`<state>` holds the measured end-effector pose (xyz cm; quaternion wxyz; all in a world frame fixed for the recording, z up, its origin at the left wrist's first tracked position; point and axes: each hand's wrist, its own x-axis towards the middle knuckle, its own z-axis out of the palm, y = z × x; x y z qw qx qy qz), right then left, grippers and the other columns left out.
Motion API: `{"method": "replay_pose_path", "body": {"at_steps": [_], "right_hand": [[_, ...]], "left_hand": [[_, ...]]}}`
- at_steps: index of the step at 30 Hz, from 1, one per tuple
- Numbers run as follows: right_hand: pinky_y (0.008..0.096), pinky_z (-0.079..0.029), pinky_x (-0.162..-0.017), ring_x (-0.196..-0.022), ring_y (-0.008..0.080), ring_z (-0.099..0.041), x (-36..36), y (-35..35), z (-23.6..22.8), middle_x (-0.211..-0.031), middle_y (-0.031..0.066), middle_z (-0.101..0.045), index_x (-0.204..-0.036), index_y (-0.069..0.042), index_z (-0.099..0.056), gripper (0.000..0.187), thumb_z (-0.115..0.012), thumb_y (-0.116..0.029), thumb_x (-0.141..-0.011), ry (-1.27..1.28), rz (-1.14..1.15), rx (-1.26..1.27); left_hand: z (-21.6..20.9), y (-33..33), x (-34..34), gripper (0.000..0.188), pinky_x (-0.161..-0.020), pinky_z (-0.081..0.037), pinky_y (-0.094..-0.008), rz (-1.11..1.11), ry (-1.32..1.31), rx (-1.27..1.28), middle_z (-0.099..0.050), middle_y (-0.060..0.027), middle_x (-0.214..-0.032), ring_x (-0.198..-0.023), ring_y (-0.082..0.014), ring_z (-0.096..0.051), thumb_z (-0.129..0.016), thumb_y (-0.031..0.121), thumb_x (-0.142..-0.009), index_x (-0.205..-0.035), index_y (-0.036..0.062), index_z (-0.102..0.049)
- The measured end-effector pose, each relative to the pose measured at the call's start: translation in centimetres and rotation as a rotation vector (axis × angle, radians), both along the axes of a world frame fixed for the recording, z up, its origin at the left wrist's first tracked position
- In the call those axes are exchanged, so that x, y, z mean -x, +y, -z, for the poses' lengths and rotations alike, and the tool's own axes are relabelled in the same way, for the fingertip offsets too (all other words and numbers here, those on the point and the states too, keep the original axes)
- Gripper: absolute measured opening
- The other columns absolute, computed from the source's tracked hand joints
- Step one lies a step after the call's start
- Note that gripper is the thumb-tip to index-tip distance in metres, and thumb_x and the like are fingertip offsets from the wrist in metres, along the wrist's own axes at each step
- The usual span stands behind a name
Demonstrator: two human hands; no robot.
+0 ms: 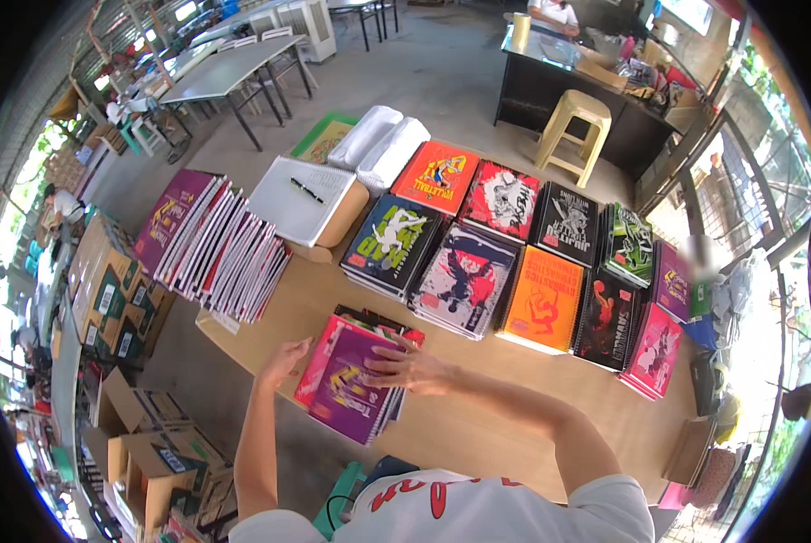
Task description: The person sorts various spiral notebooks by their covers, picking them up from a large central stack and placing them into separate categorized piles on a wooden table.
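Note:
A small stack of spiral notebooks lies in front of me near the table's front edge, a purple notebook (347, 394) with a yellow figure on top. Pink, red and black covers stick out beneath it. My right hand (412, 371) lies flat over the purple cover's right side with its fingers spread. Just off the stack's left edge is my left hand (284, 362), fingers loosely apart and holding nothing. Beyond the stack stand piles of spiral notebooks, including a green-and-black one (390, 237), a white one (464, 276) and an orange one (543, 299).
A long row of leaning notebooks (215, 240) fills the table's left side. Behind it a pen (307, 190) rests on white paper (288, 213) over a carton. White wrapped bundles (392, 149) sit at the back. Open cardboard boxes (157, 443) stand on the floor at left.

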<state>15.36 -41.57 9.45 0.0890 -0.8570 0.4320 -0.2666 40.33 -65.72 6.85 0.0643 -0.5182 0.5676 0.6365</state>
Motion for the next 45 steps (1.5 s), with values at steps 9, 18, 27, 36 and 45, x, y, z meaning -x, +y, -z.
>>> {"method": "replay_pose_path", "body": {"at_steps": [9, 18, 27, 36, 45], "right_hand": [[0.0472, -0.052, -0.075, -0.088, 0.0433, -0.062, 17.1, -14.8, -1.7, -0.096, 0.0286, -0.063, -0.114, 0.002, -0.049, 0.046, -0.064, -0.027, -0.082, -0.242, 1.38, -0.185], [0.0434, -0.051, -0.09, -0.111, 0.0339, -0.057, 26.1, -26.3, 0.1, -0.125, 0.0253, -0.048, -0.12, 0.006, -0.041, 0.081, -0.082, -0.037, -0.066, -0.256, 1.868, -0.624], [0.0336, -0.05, -0.086, -0.104, 0.0249, -0.06, 12.4, -8.2, -11.4, -0.115, 0.016, -0.059, -0.122, 0.002, -0.047, 0.037, -0.059, -0.008, -0.089, -0.992, 1.12, 0.427], [0.0371, -0.024, -0.113, -0.137, 0.0287, -0.027, -14.0, 0.9, 3.4, -0.146, 0.0218, -0.026, -0.145, 0.005, -0.008, 0.073, -0.054, -0.001, -0.089, -1.489, 1.104, -0.339], [0.0431, -0.029, -0.108, -0.132, 0.0381, -0.03, 4.2, -0.3, -0.9, -0.142, 0.0268, -0.029, -0.141, 0.004, -0.024, 0.077, -0.069, -0.015, -0.082, -0.515, 1.369, -0.009]], "left_hand": [[-6.5, -1.3, 18.4, 0.033, -0.102, -0.035, -0.0483, 0.87, 0.607, 1.301, -0.045, -0.0109, -0.133, -0.123, -0.0296, -0.043, -0.066, 0.021, -0.082, -0.114, 0.0237, -0.064], [-7.6, -4.3, 25.7, 0.014, -0.112, -0.028, -0.0498, 1.572, 0.825, 1.6, -0.057, -0.0001, -0.117, -0.126, -0.0201, -0.043, -0.058, 0.016, -0.082, -0.096, 0.0196, -0.061], [-14.2, 0.6, 6.5, 0.02, -0.065, -0.05, -0.036, 0.179, 0.405, 1.032, -0.064, -0.015, -0.08, -0.071, -0.0325, -0.063, -0.064, 0.016, -0.089, -0.1, 0.0002, -0.061], [1.6, 1.7, -0.1, 0.071, -0.108, -0.028, -0.0418, 0.158, 0.186, 0.53, -0.033, -0.0224, -0.146, -0.135, -0.0341, -0.033, -0.042, 0.053, -0.095, -0.145, 0.0054, -0.028], [-8.1, 5.0, 9.0, 0.061, -0.108, -0.027, -0.0487, 0.536, 0.223, 1.101, -0.031, -0.0171, -0.147, -0.136, -0.0355, -0.028, -0.058, 0.031, -0.089, -0.143, 0.0127, -0.035]]}}
